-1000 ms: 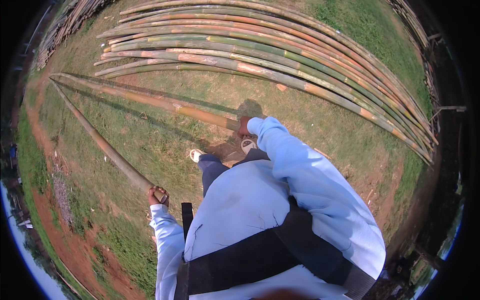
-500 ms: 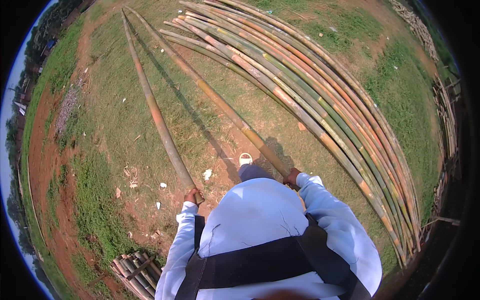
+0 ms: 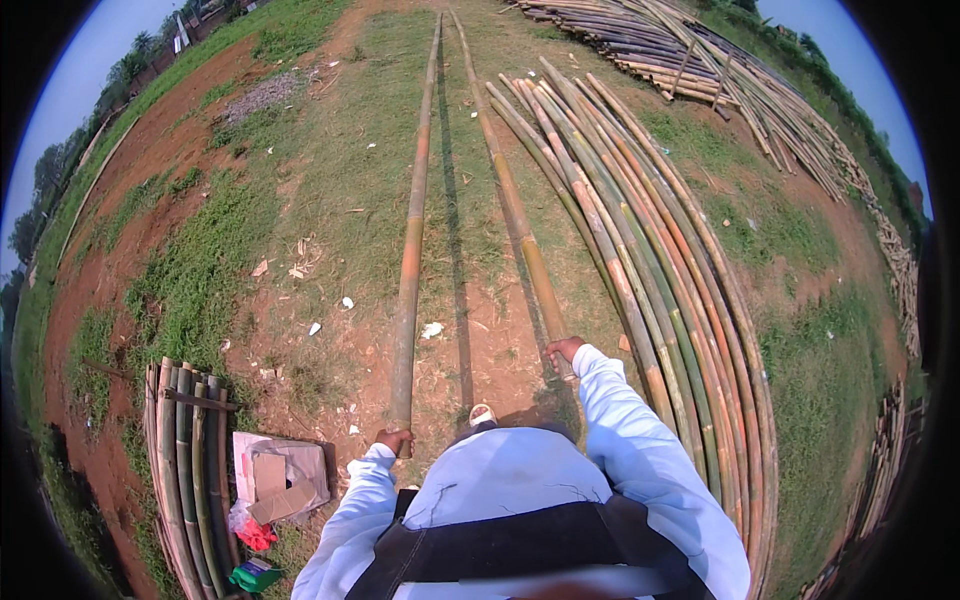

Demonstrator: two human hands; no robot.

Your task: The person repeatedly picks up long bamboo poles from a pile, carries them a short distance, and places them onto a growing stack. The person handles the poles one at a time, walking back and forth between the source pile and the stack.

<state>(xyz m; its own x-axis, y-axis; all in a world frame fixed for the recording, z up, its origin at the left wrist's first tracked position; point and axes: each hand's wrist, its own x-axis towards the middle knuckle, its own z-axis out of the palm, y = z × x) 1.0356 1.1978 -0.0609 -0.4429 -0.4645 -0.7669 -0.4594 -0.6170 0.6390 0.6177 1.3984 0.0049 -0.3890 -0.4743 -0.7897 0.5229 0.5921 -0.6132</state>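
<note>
My left hand (image 3: 395,440) is closed around the near end of a long bamboo pole (image 3: 412,250). My right hand (image 3: 565,350) grips a second bamboo pole (image 3: 520,220) near its close end, with that arm reaching farther forward. Both poles stretch away from me over the grass, drawing close together at their far ends. Orange-brown patches and darker joints mark them. Between the two poles lies a thin straight shadow on the ground.
A big stack of long bamboo poles (image 3: 680,300) lies along my right. At lower left is a short bamboo bundle (image 3: 190,470) beside a pale sack with cardboard (image 3: 280,490) and a red plastic bag (image 3: 258,535). More piled bamboo (image 3: 640,60) lies far right.
The view has turned left and lifted, so the poles now point straight ahead instead of far left. The lower-left sack and far pile have come into sight. Both hands keep their grip.
</note>
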